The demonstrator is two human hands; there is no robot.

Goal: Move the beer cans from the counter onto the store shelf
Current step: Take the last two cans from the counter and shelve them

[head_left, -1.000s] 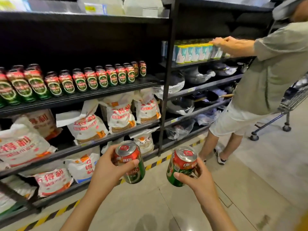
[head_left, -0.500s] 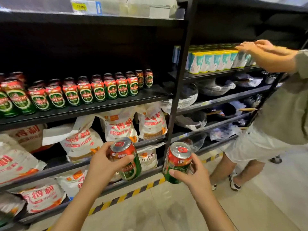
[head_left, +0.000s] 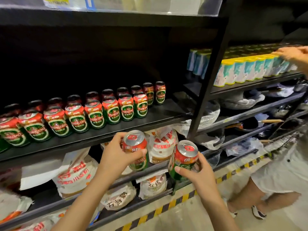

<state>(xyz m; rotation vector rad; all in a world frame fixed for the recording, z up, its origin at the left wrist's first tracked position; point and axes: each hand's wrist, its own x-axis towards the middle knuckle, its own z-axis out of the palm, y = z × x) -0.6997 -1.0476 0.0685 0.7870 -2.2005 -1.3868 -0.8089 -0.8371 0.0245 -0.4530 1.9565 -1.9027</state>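
Closing on the shelf (head_left: pixel 158 114): both cans ride higher and nearer than a second ago. Left hand (head_left: pixel 115 155) wraps the left can (head_left: pixel 135 150), right hand (head_left: pixel 198 172) wraps the right can (head_left: pixel 183 160). Placement looks imminent.

Two held beer cans (head_left: pixel 135 150), roughly twenty shelved cans (head_left: pixel 95 114)

Dim black racks (head_left: pixel 208 90) hold white bags (head_left: pixel 75 174) and teal cartons (head_left: pixel 241 70); striped tape (head_left: pixel 168 209) edges the pale floor (head_left: pixel 191 219).
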